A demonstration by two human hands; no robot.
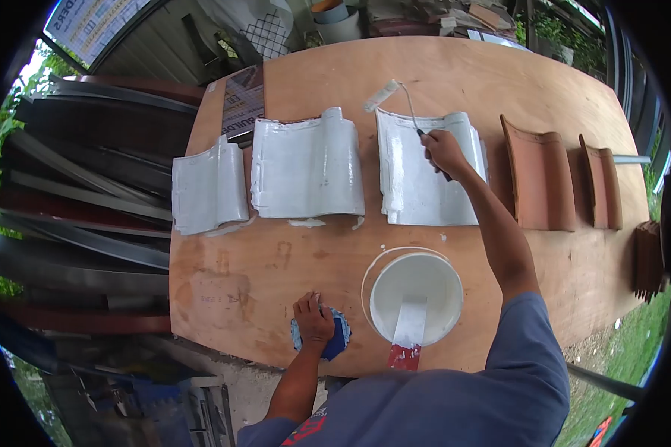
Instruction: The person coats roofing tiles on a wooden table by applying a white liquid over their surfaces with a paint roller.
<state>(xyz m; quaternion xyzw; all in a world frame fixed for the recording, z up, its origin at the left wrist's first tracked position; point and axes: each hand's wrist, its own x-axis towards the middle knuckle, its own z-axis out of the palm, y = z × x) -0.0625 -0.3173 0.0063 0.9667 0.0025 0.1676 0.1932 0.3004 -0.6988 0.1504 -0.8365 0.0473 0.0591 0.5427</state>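
Observation:
My right hand (446,155) is wrapped around the handle of a paint roller (382,97). The roller's white sleeve is above the top left edge of a white-coated roof tile (425,175); whether it touches the tile I cannot tell. At the table's near edge, my left hand (313,319) has curled fingers on a blue thing (338,339) with a ragged pale edge, partly hidden under the hand. Between my arms stands a white bucket (455,298) holding white paint. A wide scraper (406,350) with a red end lies across its near rim.
Two more white-coated tiles, a large one (302,167) and a smaller one (210,186), lie to the left. Bare terracotta tiles (540,179) (602,182) are at the right on the wooden table (276,253). Dark curved panels (82,179) are stacked beyond its left edge.

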